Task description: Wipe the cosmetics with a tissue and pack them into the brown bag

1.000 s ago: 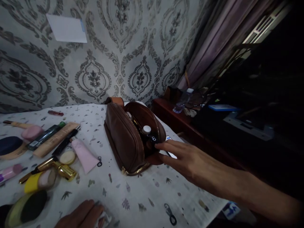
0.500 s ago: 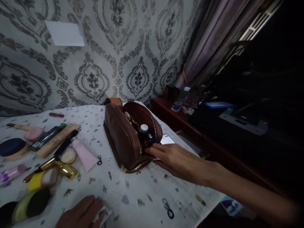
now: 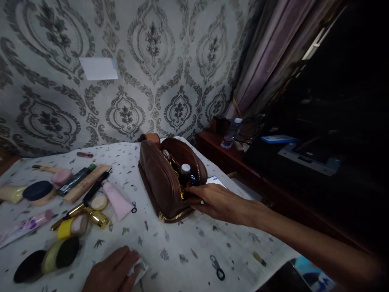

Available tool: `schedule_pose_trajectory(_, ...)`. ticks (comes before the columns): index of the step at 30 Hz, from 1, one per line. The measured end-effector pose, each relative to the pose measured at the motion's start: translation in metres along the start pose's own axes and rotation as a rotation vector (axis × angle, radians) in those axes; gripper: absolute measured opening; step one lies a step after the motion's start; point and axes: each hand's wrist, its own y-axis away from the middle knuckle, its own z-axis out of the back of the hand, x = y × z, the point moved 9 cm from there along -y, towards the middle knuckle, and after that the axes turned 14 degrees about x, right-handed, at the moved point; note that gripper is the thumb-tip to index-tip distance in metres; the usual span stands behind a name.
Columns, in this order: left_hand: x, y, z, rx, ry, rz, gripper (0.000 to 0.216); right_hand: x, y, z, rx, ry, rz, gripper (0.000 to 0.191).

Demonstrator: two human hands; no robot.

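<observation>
Right now: a person's right hand point(image 3: 214, 199) reaches to the open mouth of a brown leather zip pouch point(image 3: 165, 178) on a white leaf-print tablecloth point(image 3: 182, 243).
Right hand: fingers loosely curled against the pouch's near end, touching its zip edge; whether they pinch anything I cannot tell.
Left hand: the left hand point(image 3: 112, 271) lies in front of the pouch, clenched over a crumpled white tissue point(image 3: 136, 271).
Inside the pouch: a dark bottle with a white cap point(image 3: 186, 174) stands upright.
Left of the pouch: a pink squeeze tube point(image 3: 118, 200) lies among scattered cosmetics.
Doing it well: judged from here, steady the pouch's rim without tipping the bottle.
Change: a second ago the right hand's fingers were spread just short of the pouch; now they rest on it.
</observation>
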Motion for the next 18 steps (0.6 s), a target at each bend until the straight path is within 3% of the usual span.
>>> schedule_pose_trajectory(4,-0.006,-0.009,0.014,-0.044,0.044,0.027,0.035,0.001,0.002,0.001,-0.027,0.012,0.019,0.031)
schedule_pose_trajectory(6,-0.008,-0.01,0.015,-0.005,0.067,0.06,0.035,0.003,0.005,0.004,-0.059,0.029,0.045,0.034)
schedule_pose_trajectory(9,-0.007,-0.011,0.004,0.199,0.128,0.127,0.023,0.012,0.015,0.013,-0.183,0.049,0.124,0.036)
schedule_pose_trajectory(12,-0.008,-0.008,-0.005,0.413,0.158,0.167,0.01,0.028,0.034,0.029,-0.419,0.027,0.215,0.033)
schedule_pose_trajectory(15,-0.011,-0.007,-0.004,0.521,0.135,0.177,0.014,0.05,0.049,0.035,-0.59,-0.056,0.301,0.028)
schedule_pose_trajectory(18,-0.008,-0.006,-0.002,0.564,0.09,0.226,0.01,0.077,0.046,0.024,-0.603,-0.166,0.419,0.022)
